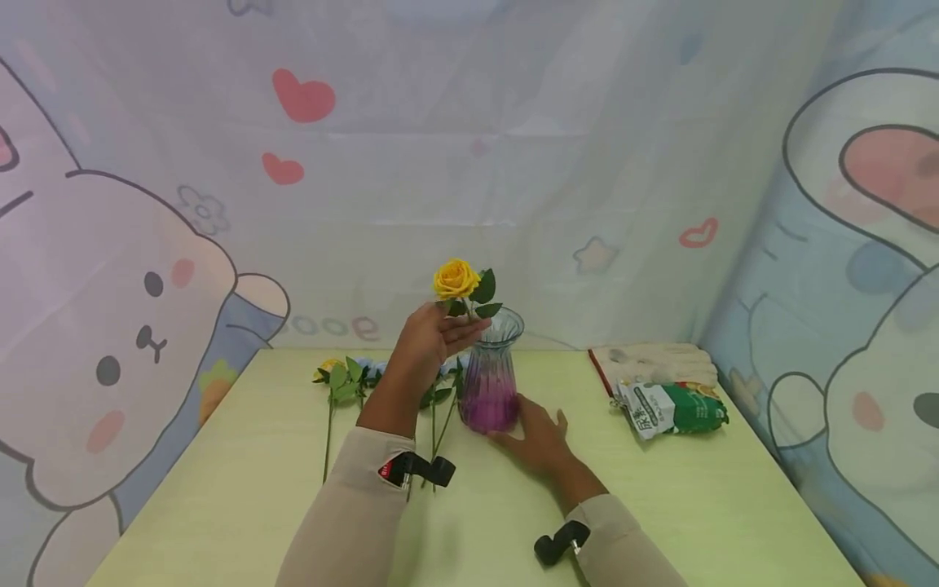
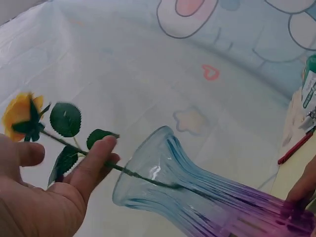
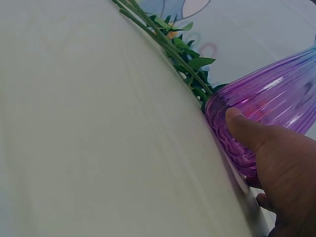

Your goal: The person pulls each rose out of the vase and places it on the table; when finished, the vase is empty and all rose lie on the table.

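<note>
A yellow rose point(image 1: 456, 280) with dark green leaves stands above the glass vase, its stem point(image 2: 143, 177) running down through the mouth. My left hand point(image 1: 433, 342) is at the stem just under the bloom. Its fingers are fairly straight against the stem, and the thumb point(image 2: 30, 154) is apart from it. The ribbed vase point(image 1: 490, 379), clear blue at the rim and purple at the base, stands upright on the table. My right hand point(image 1: 539, 436) grips the vase low down, its thumb point(image 3: 242, 123) on the near side; its other fingers are partly hidden.
Left of the vase lie several more flowers, including a yellow one point(image 1: 328, 369) and blue ones, their stems toward me. A green and white packet point(image 1: 678, 408) and pale gloves point(image 1: 653, 363) lie on the right of the table point(image 1: 660, 505). A printed curtain point(image 1: 557, 179) hangs behind.
</note>
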A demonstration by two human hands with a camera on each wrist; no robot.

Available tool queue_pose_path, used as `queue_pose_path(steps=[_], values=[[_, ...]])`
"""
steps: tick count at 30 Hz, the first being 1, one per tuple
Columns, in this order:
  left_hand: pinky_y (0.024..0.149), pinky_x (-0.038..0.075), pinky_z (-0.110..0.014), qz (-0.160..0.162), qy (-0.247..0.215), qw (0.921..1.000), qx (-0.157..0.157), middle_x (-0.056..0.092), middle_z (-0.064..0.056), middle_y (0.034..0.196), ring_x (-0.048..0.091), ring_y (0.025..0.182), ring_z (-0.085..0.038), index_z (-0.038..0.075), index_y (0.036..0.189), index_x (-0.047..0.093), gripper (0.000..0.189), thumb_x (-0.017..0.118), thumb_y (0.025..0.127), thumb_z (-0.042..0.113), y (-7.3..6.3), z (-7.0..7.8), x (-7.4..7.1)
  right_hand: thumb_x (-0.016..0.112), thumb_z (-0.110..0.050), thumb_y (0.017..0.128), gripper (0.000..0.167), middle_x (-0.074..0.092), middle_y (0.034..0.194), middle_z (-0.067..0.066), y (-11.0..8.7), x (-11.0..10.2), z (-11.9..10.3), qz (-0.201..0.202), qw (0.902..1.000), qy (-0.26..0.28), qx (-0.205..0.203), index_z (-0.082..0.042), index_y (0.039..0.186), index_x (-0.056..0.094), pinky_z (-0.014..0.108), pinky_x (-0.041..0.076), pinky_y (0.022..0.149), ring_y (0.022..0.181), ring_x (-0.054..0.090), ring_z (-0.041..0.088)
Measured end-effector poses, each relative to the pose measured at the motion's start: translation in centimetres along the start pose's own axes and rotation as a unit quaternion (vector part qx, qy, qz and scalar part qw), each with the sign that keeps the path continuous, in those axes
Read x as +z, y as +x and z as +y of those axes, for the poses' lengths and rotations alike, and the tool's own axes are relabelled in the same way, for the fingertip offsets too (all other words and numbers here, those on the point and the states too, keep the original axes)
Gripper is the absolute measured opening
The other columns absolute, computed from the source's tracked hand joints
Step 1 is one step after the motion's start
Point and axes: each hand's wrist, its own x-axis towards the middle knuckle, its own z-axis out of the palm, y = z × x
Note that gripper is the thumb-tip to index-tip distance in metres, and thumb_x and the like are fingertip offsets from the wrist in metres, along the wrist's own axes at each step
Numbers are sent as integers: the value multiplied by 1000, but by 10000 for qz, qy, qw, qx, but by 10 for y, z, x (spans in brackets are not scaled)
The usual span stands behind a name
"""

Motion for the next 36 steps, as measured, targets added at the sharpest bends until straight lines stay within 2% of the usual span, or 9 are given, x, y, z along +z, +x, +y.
queue_pose_path(steps=[3, 5, 9, 13, 18, 23, 28, 32, 36], values=[[112, 58, -37, 38, -490, 9987, 165, 60, -22, 137, 68, 139, -35, 4, 142, 41, 25, 44, 118, 9, -3, -7, -4, 69, -72, 97, 101, 50, 171, 11, 0, 1, 1, 46, 10000, 39, -37, -9, 170, 39, 82, 6, 128, 160, 45, 39], [108, 61, -31, 267, -646, 9968, 393, 67, -17, 132, 75, 130, -27, 1, 136, 48, 24, 54, 112, 0, -5, -15, -4, 69, -72, 97, 101, 50, 171, 11, 0, 2, 1, 57, 10000, 48, -37, -10, 170, 38, 82, 5, 128, 160, 45, 38], [78, 61, -19, 1002, -450, 9908, 788, 80, -12, 129, 84, 97, -11, 4, 127, 63, 21, 70, 107, 5, -5, -30, -2, 70, -72, 97, 101, 51, 170, 11, 1, 2, 1, 60, 10000, 48, -22, -9, 170, 39, 82, 6, 128, 159, 46, 38], [65, 54, -20, 1597, -482, 9819, 891, 81, -13, 127, 83, 82, -9, 7, 119, 64, 17, 72, 108, 16, -2, -38, 3, 71, -71, 97, 100, 51, 170, 11, 0, 3, 1, 59, 10000, 29, -29, -9, 169, 40, 82, 7, 127, 159, 47, 39], [67, 61, -23, 2054, -753, 9688, 1168, 82, -12, 117, 82, 79, -12, 9, 104, 58, 12, 69, 110, 13, 0, -43, 13, 70, -71, 96, 100, 51, 170, 10, 1, 4, 3, 75, 10000, -53, -32, -11, 169, 40, 81, 8, 128, 159, 47, 38], [74, 64, -25, 1989, -1162, 9655, 1213, 81, -13, 112, 82, 85, -14, 11, 97, 53, 19, 67, 109, 5, 2, -48, 17, 70, -72, 97, 100, 51, 170, 11, 1, 3, 1, 58, 10000, -36, -8, -10, 169, 40, 82, 7, 128, 158, 47, 38], [90, 65, -26, 1850, -1437, 9662, 1078, 79, -7, 105, 81, 98, -16, 1, 99, 71, 9, 70, 102, -7, 5, -51, 13, 70, -72, 96, 101, 51, 170, 11, 1, 4, 0, 22, 10000, 0, 4, -9, 169, 40, 83, 7, 128, 159, 47, 39], [93, 61, -25, 1845, -1154, 9709, 995, 82, -15, 123, 79, 115, -19, -8, 116, 80, 17, 72, 102, -5, 5, -52, 9, 71, -71, 96, 100, 53, 169, 11, 1, 4, 0, 55, 10000, -3, -28, -10, 169, 41, 82, 7, 128, 158, 48, 38], [103, 48, -34, 1765, -603, 9771, 1021, 67, -19, 152, 61, 145, -26, -11, 130, 74, 28, 69, 105, 0, 4, -52, 8, 71, -72, 96, 99, 52, 169, 9, 2, 3, 1, 45, 10000, -13, -14, -12, 169, 41, 81, 7, 128, 158, 47, 37]])
